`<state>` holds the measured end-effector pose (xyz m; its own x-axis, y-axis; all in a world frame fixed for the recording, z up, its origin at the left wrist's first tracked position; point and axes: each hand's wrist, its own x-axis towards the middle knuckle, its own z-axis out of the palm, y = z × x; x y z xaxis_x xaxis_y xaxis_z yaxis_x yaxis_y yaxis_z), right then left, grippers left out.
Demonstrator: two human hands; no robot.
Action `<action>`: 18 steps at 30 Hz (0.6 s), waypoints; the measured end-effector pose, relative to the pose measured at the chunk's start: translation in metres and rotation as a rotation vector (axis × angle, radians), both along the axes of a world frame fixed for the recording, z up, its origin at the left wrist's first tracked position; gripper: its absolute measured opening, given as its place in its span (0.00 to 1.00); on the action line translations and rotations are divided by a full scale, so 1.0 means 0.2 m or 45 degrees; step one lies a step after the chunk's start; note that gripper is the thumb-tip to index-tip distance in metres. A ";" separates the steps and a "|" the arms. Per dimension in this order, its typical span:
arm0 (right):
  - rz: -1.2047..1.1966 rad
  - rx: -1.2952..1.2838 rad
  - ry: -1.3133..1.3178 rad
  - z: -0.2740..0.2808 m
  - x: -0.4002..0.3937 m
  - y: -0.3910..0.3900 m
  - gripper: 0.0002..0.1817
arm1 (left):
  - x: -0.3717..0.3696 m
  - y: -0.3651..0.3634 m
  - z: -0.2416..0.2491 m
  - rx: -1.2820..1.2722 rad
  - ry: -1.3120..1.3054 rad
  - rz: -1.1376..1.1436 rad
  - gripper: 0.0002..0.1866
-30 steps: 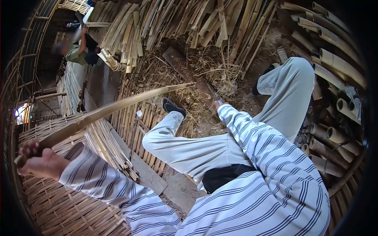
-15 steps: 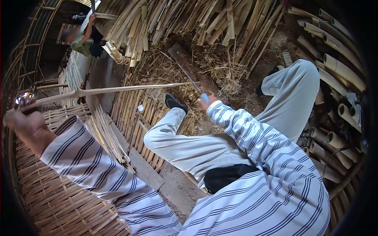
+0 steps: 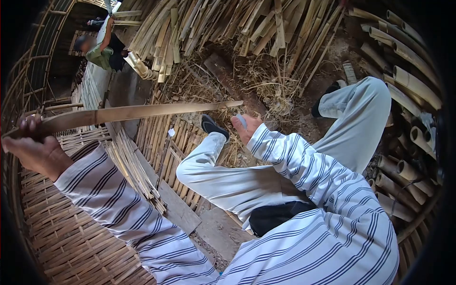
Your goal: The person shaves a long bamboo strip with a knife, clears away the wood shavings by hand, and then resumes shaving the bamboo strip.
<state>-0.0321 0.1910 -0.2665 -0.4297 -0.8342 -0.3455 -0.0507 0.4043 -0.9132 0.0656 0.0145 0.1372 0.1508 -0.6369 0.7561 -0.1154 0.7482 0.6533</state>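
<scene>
My left hand [image 3: 38, 147], at the far left, grips one end of a long bamboo strip [image 3: 142, 111]. The strip stretches across to the middle of the view, its broad face showing and its tip tapering. Near that tip, my right hand [image 3: 246, 128] is closed around a knife's pale grey handle [image 3: 242, 120]. The knife's blade is hard to make out in this view. A gap separates my right hand from the strip.
Split bamboo strips [image 3: 256, 23] are heaped at the top, above shavings [image 3: 266, 85] on the ground. Bamboo poles [image 3: 411, 171] lie at the right. A person [image 3: 100, 54] is at the upper left. Woven bamboo [image 3: 71, 232] lies at the lower left.
The strip has turned from its narrow edge to its broad face. My right hand has rotated, and the blade, seen earlier pointing up and left, no longer shows clearly.
</scene>
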 end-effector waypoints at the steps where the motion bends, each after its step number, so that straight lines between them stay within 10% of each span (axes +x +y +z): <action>1: 0.129 0.030 -0.032 0.01 -0.02 -0.01 0.36 | -0.03 0.01 -0.01 -0.047 0.028 0.064 0.16; 5: 0.317 0.386 0.236 -0.26 0.04 -0.01 0.33 | 0.07 -0.06 0.02 -0.199 -0.143 -0.419 0.14; 9: 0.064 0.812 -0.001 -0.83 0.04 0.04 0.37 | -0.09 0.09 -0.06 -0.200 0.181 0.055 0.19; 18: 0.011 0.867 -0.377 -0.63 0.20 0.03 0.44 | 0.17 -0.15 -0.01 -0.169 0.140 0.103 0.28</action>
